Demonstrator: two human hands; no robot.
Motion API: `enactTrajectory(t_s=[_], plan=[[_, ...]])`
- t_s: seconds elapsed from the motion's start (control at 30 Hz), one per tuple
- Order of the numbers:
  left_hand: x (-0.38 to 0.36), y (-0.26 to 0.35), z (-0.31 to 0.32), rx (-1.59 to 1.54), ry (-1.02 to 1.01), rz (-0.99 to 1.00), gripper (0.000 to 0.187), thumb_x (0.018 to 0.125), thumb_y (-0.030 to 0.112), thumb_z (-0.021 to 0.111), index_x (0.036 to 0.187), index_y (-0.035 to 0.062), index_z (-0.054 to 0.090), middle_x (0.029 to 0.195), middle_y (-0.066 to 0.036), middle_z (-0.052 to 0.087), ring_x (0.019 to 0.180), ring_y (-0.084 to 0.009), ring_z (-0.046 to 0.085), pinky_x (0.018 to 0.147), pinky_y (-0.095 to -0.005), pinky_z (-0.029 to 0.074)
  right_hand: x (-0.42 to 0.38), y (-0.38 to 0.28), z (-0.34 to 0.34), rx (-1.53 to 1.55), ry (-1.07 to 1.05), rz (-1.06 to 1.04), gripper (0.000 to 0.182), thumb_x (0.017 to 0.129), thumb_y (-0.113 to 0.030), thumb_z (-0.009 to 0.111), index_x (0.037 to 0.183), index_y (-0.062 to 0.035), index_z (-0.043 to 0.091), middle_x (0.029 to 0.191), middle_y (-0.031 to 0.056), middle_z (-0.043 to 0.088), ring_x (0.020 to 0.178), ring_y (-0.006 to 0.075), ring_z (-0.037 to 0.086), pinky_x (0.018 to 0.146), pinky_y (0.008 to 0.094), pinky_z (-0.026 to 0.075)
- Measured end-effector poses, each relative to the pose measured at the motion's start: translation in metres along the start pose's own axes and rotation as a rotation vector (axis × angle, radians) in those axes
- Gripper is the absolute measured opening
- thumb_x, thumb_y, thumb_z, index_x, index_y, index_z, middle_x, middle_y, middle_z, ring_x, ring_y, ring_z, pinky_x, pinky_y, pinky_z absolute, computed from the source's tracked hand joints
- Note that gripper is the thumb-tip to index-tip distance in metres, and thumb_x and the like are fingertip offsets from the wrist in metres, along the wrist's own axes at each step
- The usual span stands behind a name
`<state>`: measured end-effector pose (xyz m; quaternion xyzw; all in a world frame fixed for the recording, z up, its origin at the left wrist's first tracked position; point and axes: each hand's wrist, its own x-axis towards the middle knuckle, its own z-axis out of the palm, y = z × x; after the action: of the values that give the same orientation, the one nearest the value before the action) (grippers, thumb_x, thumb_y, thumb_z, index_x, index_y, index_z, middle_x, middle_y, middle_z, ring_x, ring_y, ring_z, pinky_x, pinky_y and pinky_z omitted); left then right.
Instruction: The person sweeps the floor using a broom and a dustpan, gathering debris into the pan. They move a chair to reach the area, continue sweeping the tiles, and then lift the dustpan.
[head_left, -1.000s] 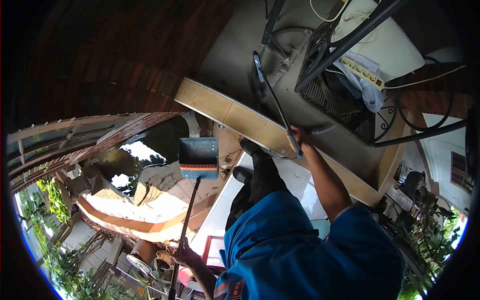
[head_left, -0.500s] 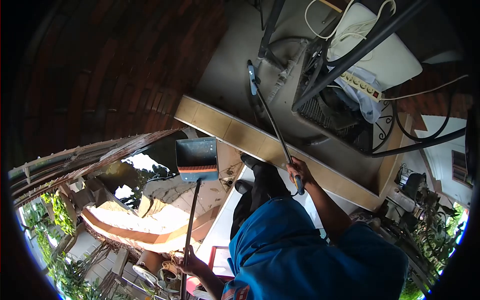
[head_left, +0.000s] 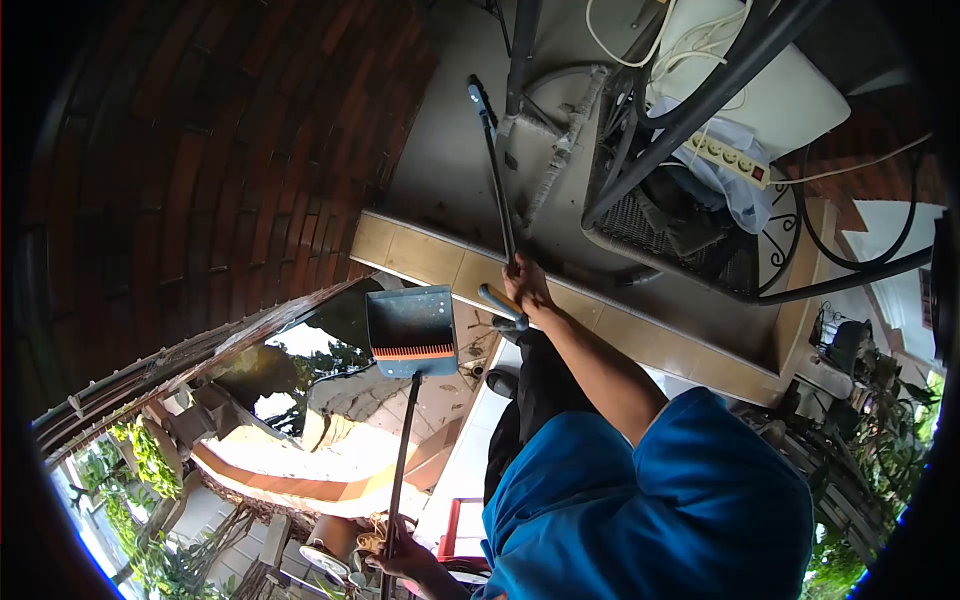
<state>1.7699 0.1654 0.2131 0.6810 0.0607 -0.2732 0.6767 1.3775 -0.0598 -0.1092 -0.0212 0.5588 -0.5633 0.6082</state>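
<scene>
My right hand (head_left: pixel 527 285) is closed around the handle of a broom (head_left: pixel 500 185). The broom's narrow blue-grey head lies far up on the grey raised floor, and the blue grip end sticks out below my hand. At the lower left, my left hand (head_left: pixel 400 556) is wrapped round the long dark pole of a dustpan (head_left: pixel 418 364). That pan is black and blue-grey with a row of orange teeth, and hangs before the tiled step with its opening away from me. I cannot make out anything lying in it.
A tan tiled step edge (head_left: pixel 430 252) runs between me and the raised floor. A black metal-framed chair (head_left: pixel 660 225) on the right carries cables, a plastic bag and a power strip (head_left: pixel 728 158). A brick wall (head_left: pixel 230 170) rises at left; a dark pond (head_left: pixel 245 370) lies below it.
My right hand has moved up and left with the broom, its head sliding farther across the raised floor. The dustpan in my left hand has shifted slightly right in view.
</scene>
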Motion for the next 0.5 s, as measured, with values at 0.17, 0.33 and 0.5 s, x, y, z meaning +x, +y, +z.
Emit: enactTrajectory(t_s=[0.17, 0.33, 0.5], plan=[[-0.019, 0.002, 0.008, 0.037, -0.013, 0.004, 0.071, 0.094, 0.049, 0.038, 0.124, -0.0151, 0.037, 0.109, -0.032, 0.054, 0.102, -0.043, 0.057, 0.088, -0.0488, 0.053, -0.063, 0.049, -0.024, 0.212, -0.074, -0.026, 0.006, 0.085, -0.007, 0.05, 0.081, -0.0104, 0.048, 0.068, 0.0071, 0.05, 0.065, 0.0205, 0.055, 0.06, 0.0298, 0.044], [0.023, -0.011, -0.044, 0.27, -0.156, 0.051, 0.071, 0.093, 0.049, 0.038, 0.122, -0.0155, 0.04, 0.102, -0.032, 0.057, 0.098, -0.0407, 0.059, 0.09, -0.0467, 0.052, -0.092, 0.009, -0.019, -1.111, 0.15, -0.32, 0.002, 0.081, -0.003, 0.051, 0.082, -0.0053, 0.051, 0.073, 0.0095, 0.055, 0.068, 0.0243, 0.059, 0.06, 0.0323, 0.048], [-0.023, -0.002, 0.001, 0.092, -0.062, 0.022, 0.07, 0.093, 0.049, 0.041, 0.109, -0.0189, 0.043, 0.102, -0.035, 0.056, 0.097, -0.0428, 0.058, 0.089, -0.047, 0.053, -0.106, 0.009, -0.047, -0.36, 0.086, 0.051, 0.007, 0.085, -0.011, 0.055, 0.081, -0.0081, 0.049, 0.065, 0.0038, 0.048, 0.054, 0.0166, 0.053, 0.051, 0.0326, 0.046]])
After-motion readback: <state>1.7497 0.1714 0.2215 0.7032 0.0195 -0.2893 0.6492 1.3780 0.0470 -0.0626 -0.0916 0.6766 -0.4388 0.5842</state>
